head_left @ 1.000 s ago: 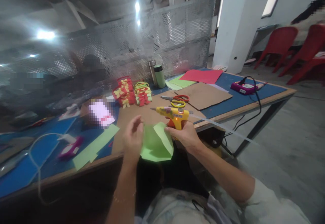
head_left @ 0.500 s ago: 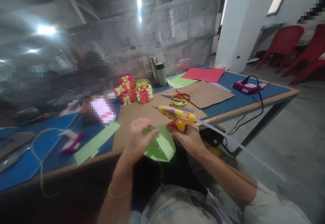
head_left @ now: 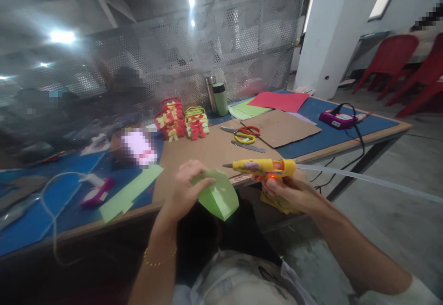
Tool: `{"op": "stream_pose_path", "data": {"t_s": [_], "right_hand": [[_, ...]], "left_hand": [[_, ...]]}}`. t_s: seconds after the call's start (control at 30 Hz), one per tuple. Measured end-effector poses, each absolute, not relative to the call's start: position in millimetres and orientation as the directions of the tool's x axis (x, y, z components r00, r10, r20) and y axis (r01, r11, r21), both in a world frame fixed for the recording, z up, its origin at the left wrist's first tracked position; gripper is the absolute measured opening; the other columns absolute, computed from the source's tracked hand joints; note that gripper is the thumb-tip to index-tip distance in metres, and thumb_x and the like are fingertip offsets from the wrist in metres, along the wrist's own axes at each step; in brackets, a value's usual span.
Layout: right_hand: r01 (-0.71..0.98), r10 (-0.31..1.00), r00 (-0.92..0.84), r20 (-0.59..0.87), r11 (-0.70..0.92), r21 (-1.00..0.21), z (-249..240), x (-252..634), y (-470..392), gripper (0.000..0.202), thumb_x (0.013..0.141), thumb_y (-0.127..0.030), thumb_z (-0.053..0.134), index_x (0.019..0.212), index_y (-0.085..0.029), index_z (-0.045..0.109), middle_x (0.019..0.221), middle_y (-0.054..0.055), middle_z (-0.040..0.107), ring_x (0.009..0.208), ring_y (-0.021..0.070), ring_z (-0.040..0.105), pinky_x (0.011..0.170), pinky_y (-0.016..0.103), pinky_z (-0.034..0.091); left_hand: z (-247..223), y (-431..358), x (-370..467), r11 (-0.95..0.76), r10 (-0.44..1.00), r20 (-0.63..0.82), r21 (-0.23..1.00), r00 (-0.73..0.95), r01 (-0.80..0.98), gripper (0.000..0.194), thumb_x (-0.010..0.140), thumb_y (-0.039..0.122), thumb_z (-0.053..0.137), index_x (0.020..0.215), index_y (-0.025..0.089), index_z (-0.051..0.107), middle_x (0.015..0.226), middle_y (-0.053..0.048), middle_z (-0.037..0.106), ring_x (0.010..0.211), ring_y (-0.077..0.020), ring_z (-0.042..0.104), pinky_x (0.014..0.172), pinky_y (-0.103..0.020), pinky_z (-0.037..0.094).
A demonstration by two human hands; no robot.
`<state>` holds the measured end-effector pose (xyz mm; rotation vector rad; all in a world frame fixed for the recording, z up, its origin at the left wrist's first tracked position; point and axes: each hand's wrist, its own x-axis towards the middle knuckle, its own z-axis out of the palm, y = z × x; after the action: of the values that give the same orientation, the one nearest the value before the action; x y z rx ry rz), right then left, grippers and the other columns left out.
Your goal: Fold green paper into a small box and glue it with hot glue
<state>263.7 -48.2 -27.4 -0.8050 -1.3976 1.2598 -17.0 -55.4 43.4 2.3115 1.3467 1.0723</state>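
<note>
My left hand [head_left: 190, 185] grips a folded light green paper piece [head_left: 219, 194] by its upper left side, in front of the table edge. In my right hand [head_left: 287, 189] is a yellow hot glue gun [head_left: 263, 167] with a red light glowing on it. The gun's nozzle points left, above and to the right of the green paper, and does not touch it. A long clear glue stick [head_left: 360, 179] trails from the gun's back end toward the right.
Scissors [head_left: 247, 134] and a metal blade [head_left: 248, 147] lie on brown cardboard [head_left: 194, 152]. Behind stand red and green bow-trimmed paper items [head_left: 171, 120], a green flask [head_left: 220, 99] and a steel one. Purple power strips [head_left: 337, 118] with cords sit at right and left. Green strips [head_left: 133, 192] lie left.
My right hand has moved right with the glue gun, away from the green paper, and the gun is now more level. My left hand holds the paper in nearly the same spot.
</note>
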Motion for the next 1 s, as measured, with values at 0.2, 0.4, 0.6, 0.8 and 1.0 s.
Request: {"op": "stream_pose_path", "data": {"t_s": [0.2, 0.4, 0.6, 0.8, 1.0], "right_hand": [[-0.106, 0.813, -0.430, 0.394, 0.388, -0.915, -6, 263, -51, 0.040, 0.089, -0.050, 0.072, 0.123, -0.029, 0.077, 0.121, 0.009, 0.075, 0.113, 0.0320, 0.069, 0.096, 0.046, 0.056], [-0.122, 0.776, -0.491, 0.396, 0.389, -0.913, -4, 261, -50, 0.042, 0.093, -0.049, 0.067, 0.129, -0.029, 0.074, 0.131, 0.008, 0.072, 0.121, 0.0310, 0.067, 0.103, 0.045, 0.053], [-0.044, 0.837, -0.410, 0.362, 0.378, -0.925, -10, 263, -48, 0.033, 0.084, -0.044, 0.077, 0.113, -0.028, 0.081, 0.097, 0.006, 0.078, 0.088, 0.0279, 0.070, 0.080, 0.040, 0.057], [-0.018, 0.863, -0.406, 0.299, 0.320, -0.947, -12, 264, -49, 0.034, 0.081, -0.048, 0.079, 0.105, -0.025, 0.081, 0.086, 0.005, 0.074, 0.077, 0.0254, 0.066, 0.069, 0.037, 0.054], [-0.037, 0.869, -0.382, 0.314, 0.325, -0.945, -10, 267, -51, 0.027, 0.080, -0.049, 0.079, 0.095, -0.027, 0.081, 0.081, 0.005, 0.072, 0.072, 0.0237, 0.064, 0.069, 0.037, 0.053]], "left_hand": [[43, -56, -16, -0.562, 0.817, 0.477, 0.534, 0.325, 0.631, 0.014, 0.087, 0.035, 0.070, 0.079, 0.023, 0.070, 0.083, -0.003, 0.070, 0.083, -0.0223, 0.062, 0.084, -0.036, 0.045], [41, -56, -17, -0.571, 0.812, 0.478, 0.534, 0.335, 0.624, 0.013, 0.088, 0.034, 0.069, 0.080, 0.023, 0.070, 0.083, -0.003, 0.070, 0.084, -0.0222, 0.062, 0.086, -0.038, 0.045], [39, -56, -16, -0.587, 0.802, 0.489, 0.535, 0.343, 0.608, 0.014, 0.088, 0.035, 0.070, 0.079, 0.024, 0.070, 0.083, -0.004, 0.070, 0.084, -0.0225, 0.063, 0.085, -0.039, 0.045], [38, -56, -17, -0.597, 0.793, 0.506, 0.529, 0.340, 0.603, 0.014, 0.088, 0.036, 0.070, 0.080, 0.024, 0.071, 0.082, -0.004, 0.071, 0.084, -0.0231, 0.063, 0.086, -0.040, 0.046], [37, -57, -17, -0.593, 0.794, 0.511, 0.531, 0.329, 0.606, 0.014, 0.086, 0.035, 0.071, 0.079, 0.024, 0.070, 0.081, -0.004, 0.071, 0.083, -0.0231, 0.063, 0.086, -0.039, 0.045]]}}
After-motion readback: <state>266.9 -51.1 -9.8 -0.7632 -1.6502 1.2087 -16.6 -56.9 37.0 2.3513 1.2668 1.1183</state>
